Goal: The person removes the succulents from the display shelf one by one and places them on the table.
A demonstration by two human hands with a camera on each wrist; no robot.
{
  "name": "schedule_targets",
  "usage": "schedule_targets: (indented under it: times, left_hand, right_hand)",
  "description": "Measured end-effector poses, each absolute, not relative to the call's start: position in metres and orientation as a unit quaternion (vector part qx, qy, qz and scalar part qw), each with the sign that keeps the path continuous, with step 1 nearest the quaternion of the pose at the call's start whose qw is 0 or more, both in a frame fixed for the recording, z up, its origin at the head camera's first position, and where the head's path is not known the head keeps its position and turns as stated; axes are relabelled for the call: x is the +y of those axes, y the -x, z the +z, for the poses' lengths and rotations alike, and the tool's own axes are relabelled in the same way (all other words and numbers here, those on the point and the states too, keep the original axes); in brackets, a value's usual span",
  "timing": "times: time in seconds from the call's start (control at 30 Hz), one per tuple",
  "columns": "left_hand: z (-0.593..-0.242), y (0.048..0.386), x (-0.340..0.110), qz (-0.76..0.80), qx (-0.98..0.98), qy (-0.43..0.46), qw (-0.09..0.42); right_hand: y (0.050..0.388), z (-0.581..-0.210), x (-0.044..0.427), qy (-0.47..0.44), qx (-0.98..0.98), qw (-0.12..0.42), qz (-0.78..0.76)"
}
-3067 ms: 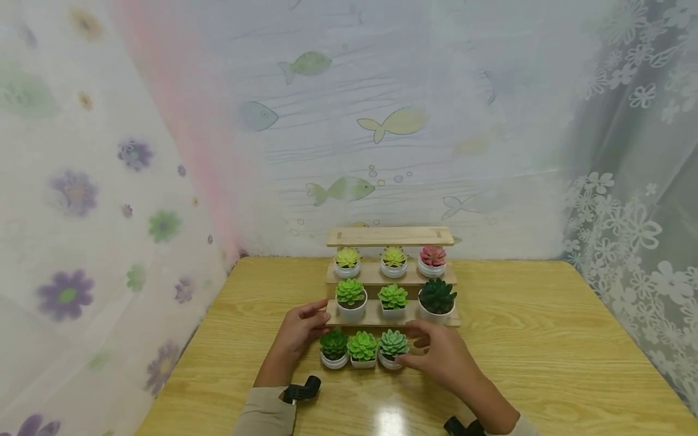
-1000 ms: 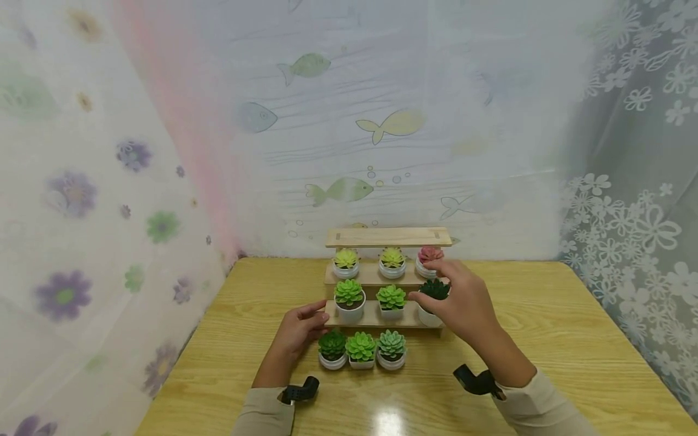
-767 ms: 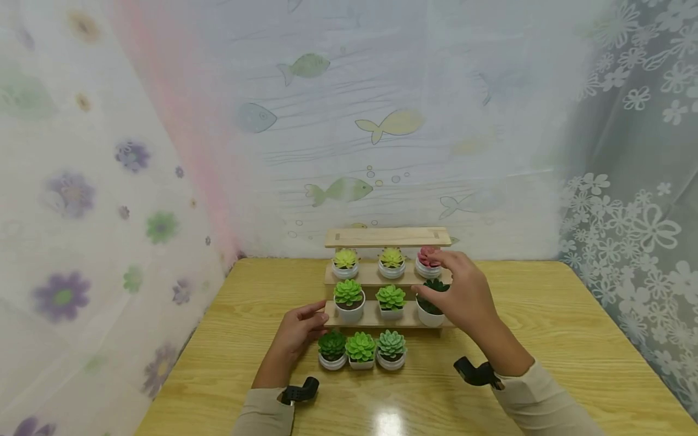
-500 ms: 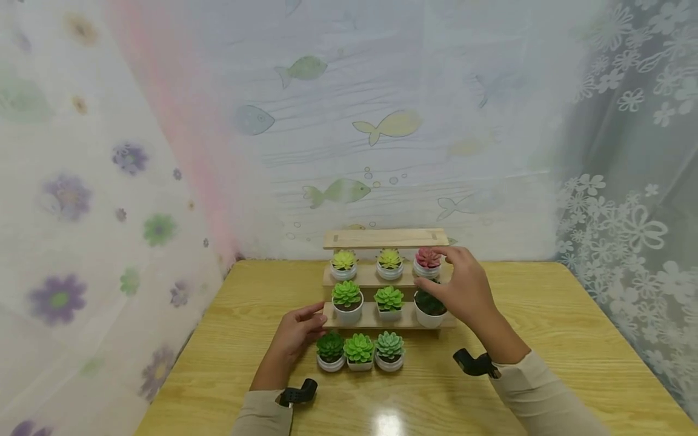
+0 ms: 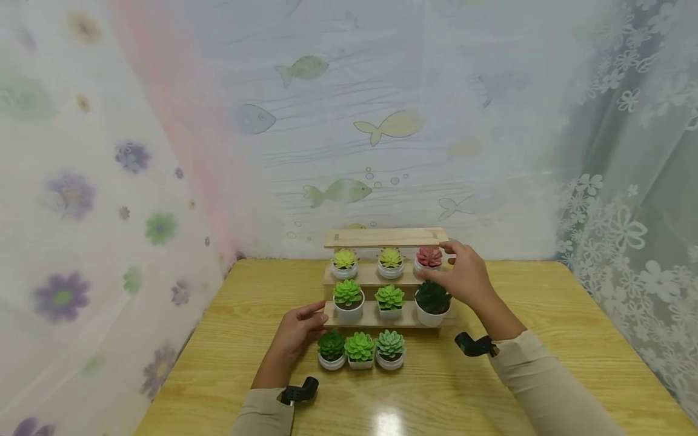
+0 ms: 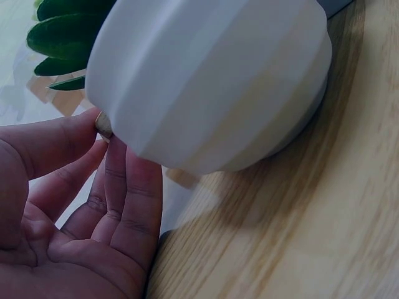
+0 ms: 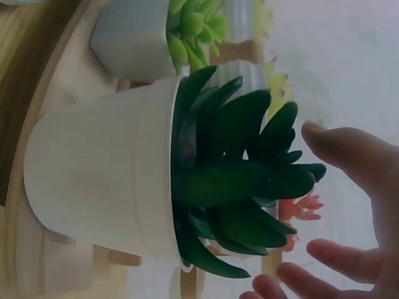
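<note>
A tiered wooden plant stand (image 5: 385, 238) holds potted artificial succulents on its two lower tiers. With thumb and fingers, my left hand (image 5: 297, 330) pinches the left end of the lowest board (image 6: 104, 125). My right hand (image 5: 463, 275) hovers at the stand's right side, thumb and fingers spread apart. It is nearest to the pink succulent (image 5: 429, 257) in a white pot, and whether it touches that cannot be told. Just below it is the dark green succulent (image 5: 433, 297), whose white pot (image 7: 103, 177) fills the right wrist view. Nothing is gripped in the right hand.
In front of the stand, a dark green succulent (image 5: 331, 344), a bright green one (image 5: 360, 347) and a pale green one (image 5: 390, 344) stand in a row on the wooden table (image 5: 545, 339). Printed curtains (image 5: 327, 133) hang around the table.
My right hand has left the pale green succulent in front, passed the dark green one on the lowest tier, and risen back beside the pink succulent. My left hand stays put.
</note>
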State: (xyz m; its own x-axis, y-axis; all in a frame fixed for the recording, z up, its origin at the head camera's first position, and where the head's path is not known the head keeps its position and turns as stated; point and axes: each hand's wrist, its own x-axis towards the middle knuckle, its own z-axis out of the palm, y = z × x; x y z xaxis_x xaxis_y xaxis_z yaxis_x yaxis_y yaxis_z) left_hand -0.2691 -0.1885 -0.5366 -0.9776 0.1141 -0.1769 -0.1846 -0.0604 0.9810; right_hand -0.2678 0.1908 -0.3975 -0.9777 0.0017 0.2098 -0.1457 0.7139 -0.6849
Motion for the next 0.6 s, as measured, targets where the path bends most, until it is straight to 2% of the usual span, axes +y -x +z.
schedule_targets:
  times: [0.2,0.6]
  left_hand:
    - [-0.538,0.270,-0.189,0.730,0.676,0.030,0.102]
    - [-0.541,0.271,-0.190,0.733,0.671,0.028,0.104]
  right_hand:
    - [0.277,-0.398,0.189,-0.024,-0.924,0.054,0.378]
    - [0.288,-0.401,0.183,-0.006,-0.932,0.046,0.359]
